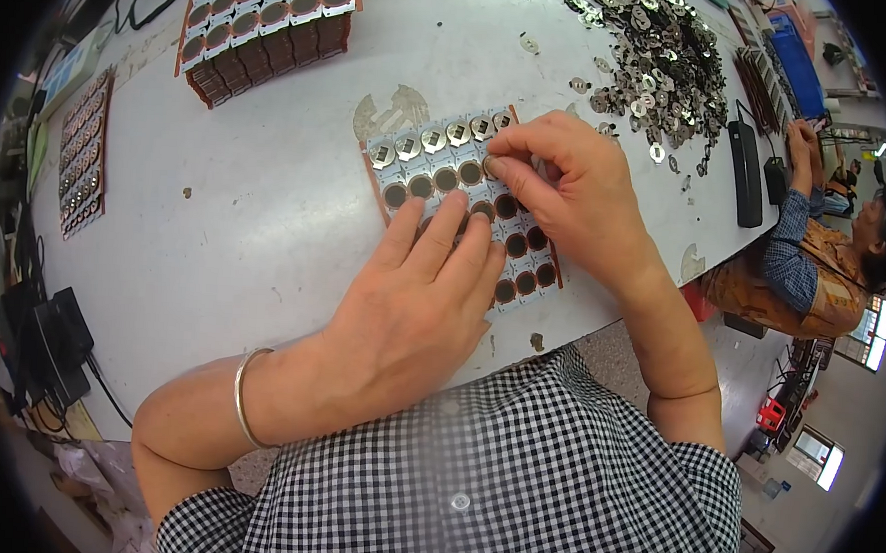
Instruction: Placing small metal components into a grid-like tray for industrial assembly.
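Note:
A panel of small circuit boards (526, 216) lies at a slant on the table in front of me. Rows of dark round discs fill most of it, and shiny metal clips (432, 139) sit along its far row. My left hand (413, 275) rests palm down over the panel's near left part, fingers stretched out and slightly apart, hiding several discs. Above the panel's far right part, my right hand (568, 188) pinches a small round metal piece (491, 166) between thumb and fingers. The piece is partly hidden, at the right end of the second row.
A loose heap of metal clips (664, 68) spreads at the far right, with strays around it. Far left stands a tall stack of panels (270, 42); another panel (86, 153) lies at the left edge. A co-worker (805, 255) sits at the right, beyond a black bar-shaped object (745, 172).

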The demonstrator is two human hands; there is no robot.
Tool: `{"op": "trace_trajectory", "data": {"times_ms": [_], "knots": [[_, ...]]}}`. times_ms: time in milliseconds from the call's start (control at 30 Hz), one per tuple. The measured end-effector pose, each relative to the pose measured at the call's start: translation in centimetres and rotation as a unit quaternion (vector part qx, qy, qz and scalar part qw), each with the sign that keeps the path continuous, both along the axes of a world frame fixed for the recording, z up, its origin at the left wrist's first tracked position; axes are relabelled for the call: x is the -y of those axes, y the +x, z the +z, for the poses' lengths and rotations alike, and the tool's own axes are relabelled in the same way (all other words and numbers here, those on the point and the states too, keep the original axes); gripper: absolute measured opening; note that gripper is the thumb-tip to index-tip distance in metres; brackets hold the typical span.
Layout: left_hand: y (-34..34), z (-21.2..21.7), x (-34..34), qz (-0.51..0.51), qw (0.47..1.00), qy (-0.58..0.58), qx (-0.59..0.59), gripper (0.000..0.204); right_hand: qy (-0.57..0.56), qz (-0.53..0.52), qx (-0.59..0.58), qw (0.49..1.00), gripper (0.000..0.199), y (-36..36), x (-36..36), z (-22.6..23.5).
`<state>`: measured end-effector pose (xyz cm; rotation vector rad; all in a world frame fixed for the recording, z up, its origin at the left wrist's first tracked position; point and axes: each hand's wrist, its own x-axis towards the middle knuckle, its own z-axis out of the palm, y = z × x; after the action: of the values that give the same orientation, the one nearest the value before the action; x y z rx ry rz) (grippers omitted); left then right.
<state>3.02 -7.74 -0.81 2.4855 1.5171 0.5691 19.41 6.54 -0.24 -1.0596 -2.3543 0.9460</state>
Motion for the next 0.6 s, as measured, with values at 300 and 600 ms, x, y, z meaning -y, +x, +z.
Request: {"op": "trace_trajectory", "data": {"times_ms": [300,600], "knots": [[0.0,0.1,0.0,-0.001,1.000,-0.005,-0.002,0.062,0.152,0.022,-0.023,0.988,0.022,0.9,0.8,-1.1],[0.3,0.3,-0.2,0.001,1.000,-0.022,0.011,0.065,0.213,0.015,-0.012,0.977,0.023,0.5,1.8,-1.6]]}}
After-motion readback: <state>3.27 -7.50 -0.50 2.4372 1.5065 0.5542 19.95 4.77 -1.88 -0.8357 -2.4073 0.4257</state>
